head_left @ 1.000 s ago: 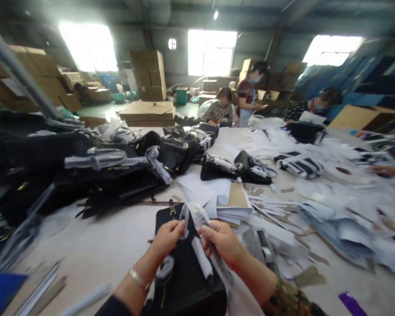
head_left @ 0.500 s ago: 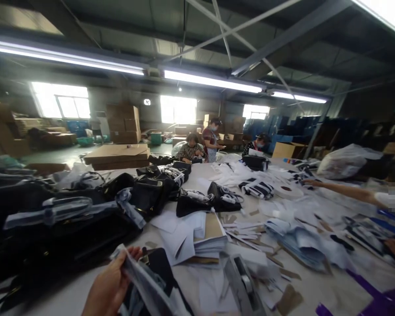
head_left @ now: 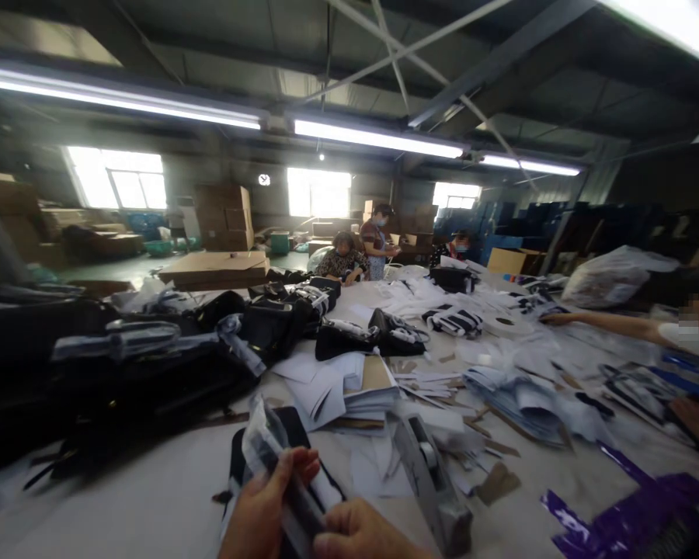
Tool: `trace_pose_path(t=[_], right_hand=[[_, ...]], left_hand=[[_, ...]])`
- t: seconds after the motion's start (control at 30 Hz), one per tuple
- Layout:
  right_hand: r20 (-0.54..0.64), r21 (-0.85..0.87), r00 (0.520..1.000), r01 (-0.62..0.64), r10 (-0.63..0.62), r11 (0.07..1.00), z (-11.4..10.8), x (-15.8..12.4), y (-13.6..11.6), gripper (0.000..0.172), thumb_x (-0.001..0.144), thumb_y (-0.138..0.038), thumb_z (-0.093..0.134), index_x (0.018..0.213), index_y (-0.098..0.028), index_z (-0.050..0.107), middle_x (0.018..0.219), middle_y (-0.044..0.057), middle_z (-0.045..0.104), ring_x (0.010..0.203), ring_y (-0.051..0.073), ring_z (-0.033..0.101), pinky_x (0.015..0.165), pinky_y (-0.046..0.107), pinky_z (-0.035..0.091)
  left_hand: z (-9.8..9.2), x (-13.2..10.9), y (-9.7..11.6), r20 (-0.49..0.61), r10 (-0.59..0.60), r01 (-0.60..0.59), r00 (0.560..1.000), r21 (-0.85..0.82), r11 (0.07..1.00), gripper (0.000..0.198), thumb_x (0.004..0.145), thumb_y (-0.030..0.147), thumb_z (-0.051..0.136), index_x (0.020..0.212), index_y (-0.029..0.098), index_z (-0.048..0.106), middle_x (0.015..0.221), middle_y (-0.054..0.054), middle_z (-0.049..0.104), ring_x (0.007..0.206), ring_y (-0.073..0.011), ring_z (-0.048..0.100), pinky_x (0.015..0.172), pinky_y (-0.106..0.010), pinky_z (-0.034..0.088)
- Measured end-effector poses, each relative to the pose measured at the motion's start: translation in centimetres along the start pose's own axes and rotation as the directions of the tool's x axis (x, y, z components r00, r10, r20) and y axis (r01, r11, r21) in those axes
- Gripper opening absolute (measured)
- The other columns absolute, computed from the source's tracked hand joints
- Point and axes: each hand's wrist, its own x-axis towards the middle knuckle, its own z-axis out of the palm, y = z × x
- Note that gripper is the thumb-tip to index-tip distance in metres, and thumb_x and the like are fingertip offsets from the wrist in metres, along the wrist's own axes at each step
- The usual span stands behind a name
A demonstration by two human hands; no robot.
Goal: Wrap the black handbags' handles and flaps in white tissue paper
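At the bottom edge my left hand (head_left: 268, 508) pinches a dark strap wrapped in clear plastic film (head_left: 279, 466). My right hand (head_left: 361, 536) lies beside it with its fingers curled against the same wrapped strap. Both hands hover over a black bag (head_left: 294, 442) lying flat on the white table (head_left: 151, 497). Just right of my hands stands a grey tape dispenser (head_left: 431, 481). Only the upper parts of my hands show.
A heap of black bags (head_left: 151, 365) fills the left side. A stack of white papers and cards (head_left: 349, 388) sits beyond the bag. Purple film (head_left: 617, 512) lies at the right. A co-worker's arm (head_left: 606, 324) reaches in from the right; other people (head_left: 361, 252) work at the far end.
The view has tilted up from the table to the hall. My right hand, out of view half a second ago, is back beside the left on the wrapped strap.
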Motion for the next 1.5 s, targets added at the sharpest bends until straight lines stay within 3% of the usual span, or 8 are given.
trace_pose_path(t=[0.2, 0.37, 0.53, 0.67, 0.87, 1.03, 1.3, 1.5], right_hand=[[-0.097, 0.127, 0.994, 0.054, -0.042, 0.99, 2.1, -2.8, 1.7, 0.048, 0.07, -0.061, 0.067, 0.077, -0.015, 0.058, 0.059, 0.003, 0.067, 0.044, 0.014, 0.06, 0.042, 0.022, 0.042], [-0.101, 0.109, 0.991, 0.099, -0.088, 0.989, 3.0, -5.0, 3.2, 0.048, 0.073, -0.061, 0.071, 0.081, -0.014, 0.063, 0.063, 0.004, 0.071, 0.049, 0.015, 0.065, 0.046, 0.023, 0.047], [-0.124, 0.13, 0.982, 0.155, -0.139, 0.979, 5.1, -7.4, 5.3, 0.049, 0.07, -0.061, 0.074, 0.079, -0.014, 0.067, 0.062, 0.005, 0.071, 0.049, 0.016, 0.064, 0.048, 0.026, 0.051], [-0.152, 0.163, 0.972, 0.206, -0.182, 0.965, 6.3, -8.8, 6.7, 0.051, 0.068, -0.063, 0.076, 0.074, -0.014, 0.065, 0.061, 0.005, 0.07, 0.048, 0.017, 0.064, 0.045, 0.025, 0.049], [0.015, 0.129, 0.993, 0.117, -0.12, 0.985, 6.4, -11.4, 9.0, 0.064, 0.077, -0.073, 0.061, 0.086, -0.01, 0.065, 0.079, 0.014, 0.075, 0.059, 0.019, 0.071, 0.047, 0.022, 0.046], [-0.017, 0.069, 0.99, 0.138, -0.137, 0.988, 7.1, -11.4, 9.8, 0.056, 0.068, -0.068, 0.071, 0.076, -0.013, 0.059, 0.063, 0.007, 0.071, 0.05, 0.017, 0.067, 0.043, 0.021, 0.04], [-0.078, 0.033, 0.957, 0.281, -0.278, 0.959, 6.2, -10.3, 9.3, 0.051, 0.072, -0.064, 0.067, 0.074, -0.015, 0.057, 0.058, 0.005, 0.068, 0.048, 0.017, 0.065, 0.041, 0.021, 0.038], [-0.053, -0.063, 0.971, 0.231, -0.234, 0.971, 5.3, -12.4, 11.2, 0.046, 0.078, -0.061, 0.066, 0.069, -0.016, 0.057, 0.058, 0.004, 0.068, 0.048, 0.014, 0.061, 0.045, 0.022, 0.039]], left_hand=[[-0.7, -3.0, -1.4, 0.095, 0.101, -0.113, 0.99, 0.124, 0.986, 0.044, 0.081, 0.048, 0.072, 0.105, 0.011, 0.071, 0.103, -0.016, 0.074, 0.095, -0.0256, 0.07, 0.085, -0.035, 0.056], [-2.2, -5.8, -4.6, 0.204, 0.153, -0.216, 0.967, 0.338, 0.916, 0.04, 0.076, 0.049, 0.074, 0.083, 0.01, 0.072, 0.063, -0.002, 0.066, 0.056, -0.0123, 0.058, 0.055, -0.022, 0.046], [-3.1, -9.4, -7.8, 0.301, 0.161, -0.258, 0.94, 0.319, 0.912, 0.033, 0.082, 0.046, 0.066, 0.078, 0.013, 0.069, 0.049, 0.001, 0.057, 0.041, -0.0113, 0.051, 0.042, -0.022, 0.037], [-3.6, -11.2, -9.6, 0.291, 0.212, -0.311, 0.933, 0.354, 0.882, 0.033, 0.081, 0.046, 0.067, 0.069, 0.015, 0.064, 0.047, 0.003, 0.052, 0.038, -0.0107, 0.047, 0.039, -0.022, 0.034], [-4.6, -12.0, -9.9, 0.184, 0.372, -0.415, 0.91, 0.407, 0.814, 0.032, 0.081, 0.045, 0.066, 0.073, 0.014, 0.07, 0.06, 0.0, 0.061, 0.054, -0.0107, 0.051, 0.053, -0.021, 0.039], [-4.5, -12.4, -10.7, 0.142, 0.404, -0.42, 0.904, 0.477, 0.772, 0.036, 0.081, 0.048, 0.066, 0.07, 0.014, 0.068, 0.055, 0.002, 0.055, 0.05, -0.0098, 0.047, 0.047, -0.021, 0.034], [-3.0, -12.3, -11.8, 0.211, 0.21, -0.252, 0.955, 0.202, 0.946, 0.036, 0.081, 0.048, 0.069, 0.08, 0.012, 0.064, 0.058, -0.001, 0.06, 0.044, -0.0133, 0.057, 0.042, -0.023, 0.044], [-0.3, -10.0, -7.0, 0.107, 0.15, -0.139, 0.983, -0.102, 0.985, 0.026, 0.089, 0.036, 0.066, 0.094, 0.011, 0.064, 0.079, -0.009, 0.069, 0.066, -0.016, 0.067, 0.066, -0.03, 0.057]])
